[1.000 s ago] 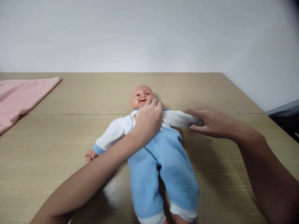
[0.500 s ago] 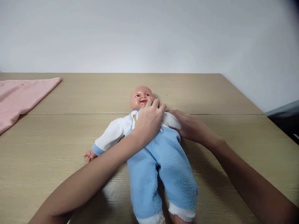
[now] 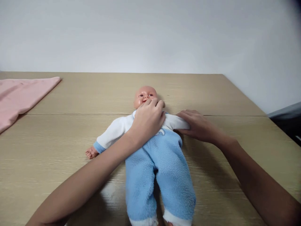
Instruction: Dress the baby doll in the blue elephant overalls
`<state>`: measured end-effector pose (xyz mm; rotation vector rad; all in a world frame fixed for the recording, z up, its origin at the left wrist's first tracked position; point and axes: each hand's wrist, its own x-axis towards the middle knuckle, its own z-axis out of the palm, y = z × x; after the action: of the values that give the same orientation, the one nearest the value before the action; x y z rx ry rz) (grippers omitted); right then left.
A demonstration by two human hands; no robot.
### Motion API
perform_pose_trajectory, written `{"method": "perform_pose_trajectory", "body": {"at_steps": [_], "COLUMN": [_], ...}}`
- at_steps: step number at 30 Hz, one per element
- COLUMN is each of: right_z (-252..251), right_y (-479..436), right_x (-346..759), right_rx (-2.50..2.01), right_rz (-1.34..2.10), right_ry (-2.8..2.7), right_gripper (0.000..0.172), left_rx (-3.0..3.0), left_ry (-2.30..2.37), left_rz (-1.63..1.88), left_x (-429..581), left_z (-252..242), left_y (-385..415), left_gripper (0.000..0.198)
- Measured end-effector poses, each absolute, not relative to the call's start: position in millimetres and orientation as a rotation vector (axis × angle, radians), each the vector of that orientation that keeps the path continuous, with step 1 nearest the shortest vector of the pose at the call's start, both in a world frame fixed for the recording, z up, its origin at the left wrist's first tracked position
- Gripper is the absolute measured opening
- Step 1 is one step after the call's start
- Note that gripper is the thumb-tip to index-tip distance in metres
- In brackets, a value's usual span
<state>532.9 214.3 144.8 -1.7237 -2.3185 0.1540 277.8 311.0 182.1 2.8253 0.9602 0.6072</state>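
Observation:
A baby doll [image 3: 168, 163] in a white-and-blue fleece outfit lies face up, its head pointing away from me. My left hand [image 3: 149, 117] rests across the doll's upper chest, its fingers curled at the collar and shoulder just below the mouth. What those fingertips grip is hidden. On the right side, my right hand [image 3: 196, 125] is closed around the doll's white sleeve [image 3: 176, 121], with the doll's hand on that side out of sight. The other sleeve [image 3: 113, 131] is stretched out to the left, a small plastic hand at its blue cuff.
Under the doll is a wooden table [image 3: 58, 163] with a seam running across it. A pink cloth [image 3: 25, 97] lies at the left. A pale wall [image 3: 141, 34] stands behind the table. Something dark [image 3: 289, 121] is beyond the right edge.
My right hand has moved a little to the right, drawing the doll's sleeve outward. The doll's head has shifted slightly right and its legs slightly left. My left hand stays on the chest.

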Motion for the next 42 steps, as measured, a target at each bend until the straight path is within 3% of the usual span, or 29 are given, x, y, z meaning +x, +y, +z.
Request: {"method": "perform_pose_trajectory", "body": {"at_steps": [5, 9, 11, 18, 23, 26, 34, 42], "right_z": [153, 157, 154, 146, 131, 124, 117, 123], "right_y": [186, 165, 164, 169, 169, 174, 165, 172], "right_x": [501, 475, 471, 475, 469, 463, 458, 460], "right_rx": [-1.575, -1.469, -1.437, -1.281, -1.393, -1.431, -1.378, -1.128], "right_rz": [0.019, 0.256, 0.45, 0.838, 1.029, 1.067, 1.052, 1.216], "right_ry": [-2.125, -2.052, -1.988, -1.758, -1.112, -1.05, -0.984, -0.392], "right_gripper": [0.045, 0.013, 0.005, 0.025, 0.048, 0.059, 0.047, 0.034], "left_rx": [2.588, 2.342, 2.305, 2.342, 2.1, 2.015, 2.179, 2.013], "left_ry": [0.769, 0.916, 0.988, 1.02, 1.071, 1.103, 0.919, 1.023], "left_rz": [0.967, 1.088, 1.017, 0.597, 0.335, 0.262, 0.214, 0.22], "left_x": [236, 186, 165, 134, 129, 126, 120, 110], "left_z": [174, 150, 138, 142, 162, 167, 168, 160], "left_y": [305, 295, 289, 280, 286, 289, 284, 288], "left_gripper": [0.029, 0.012, 0.011, 0.026, 0.033, 0.037, 0.035, 0.043]}}
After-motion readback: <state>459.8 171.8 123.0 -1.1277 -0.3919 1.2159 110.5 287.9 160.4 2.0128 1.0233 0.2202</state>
